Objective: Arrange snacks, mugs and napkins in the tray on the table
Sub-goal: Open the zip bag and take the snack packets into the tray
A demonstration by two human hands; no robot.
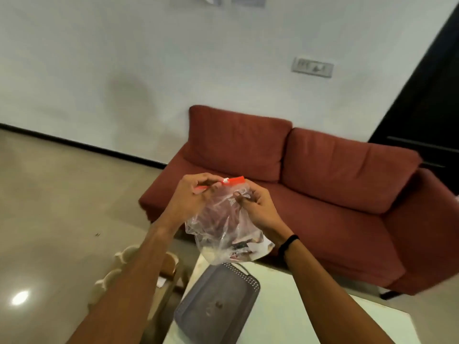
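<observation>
Both hands, left (196, 192) and right (258, 207), pinch a clear zip bag (223, 229) above the grey tray (250, 284); its white print is unreadable.

I count my two hands, the left hand (196, 192) and the right hand (258, 209), on one clear zip bag (223, 227) with one red slider (234, 180). One grey tray (246, 294) sits on one pale surface (298, 314). Three cream mugs (129, 253), I think, though my arm hides part. One red sofa (323, 194) with two back cushions.
</observation>
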